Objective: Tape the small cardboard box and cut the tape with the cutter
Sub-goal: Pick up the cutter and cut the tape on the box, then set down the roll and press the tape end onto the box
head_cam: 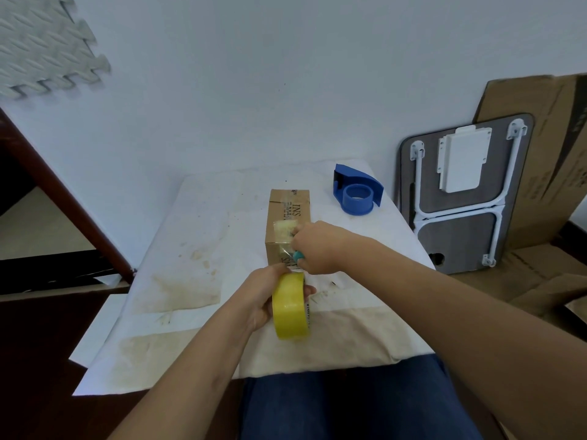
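A small cardboard box [287, 211] with printed letters lies on the white stained table [203, 236], with clear tape running along its top. My left hand [263, 293] grips a yellow tape roll [290, 308] just in front of the box's near end, and a strip of tape stretches from the roll up to the box. My right hand [317, 246] is closed around a teal-handled cutter [298, 256], held at the box's near right edge where the tape leaves it. The blade is hidden by my fingers.
A blue tape dispenser [357, 193] stands at the table's far right. A folded lap table [460, 192] and flattened cardboard [546, 160] lean on the wall to the right. A dark wooden rail [63, 198] is on the left. My legs are under the table's near edge.
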